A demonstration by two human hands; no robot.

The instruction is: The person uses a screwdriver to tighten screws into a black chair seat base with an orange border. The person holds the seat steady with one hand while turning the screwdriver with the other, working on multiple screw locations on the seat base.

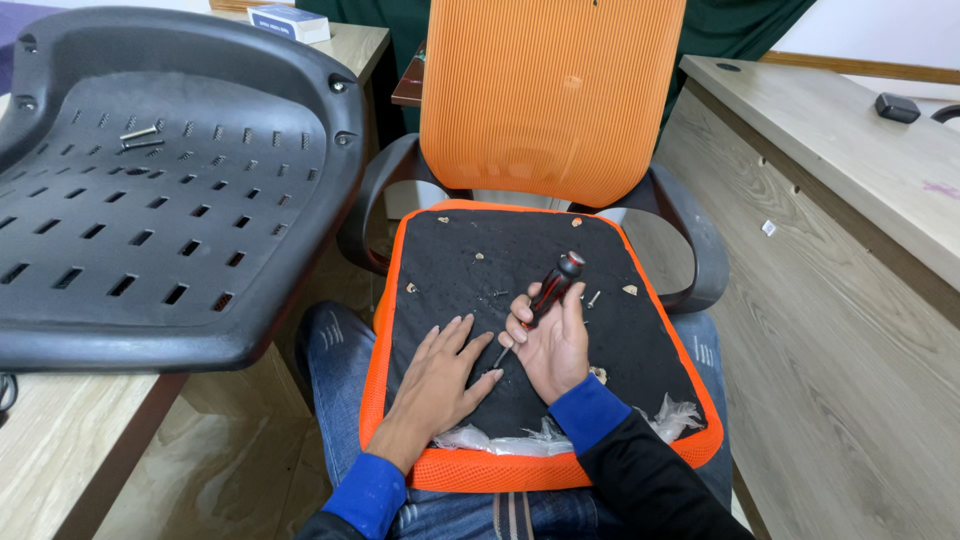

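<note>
1. The cushion (620, 340), black underside up with an orange mesh edge, rests on the person's lap.
2. On it lie a loose screw (594, 297), small scraps and crumpled plastic (520, 440) near the front edge.
3. The left hand (440, 375) lies flat on it.
4. The left table (50, 440) carries a black seat shell (150, 200), with bolts (140, 135) lying in it.

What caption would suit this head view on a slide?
Right hand grips a screwdriver on an upturned orange seat cushion; left hand lies flat.

Black sleeves, blue cuffs, seemingly blue jeans; bare hands (490, 365).
</note>
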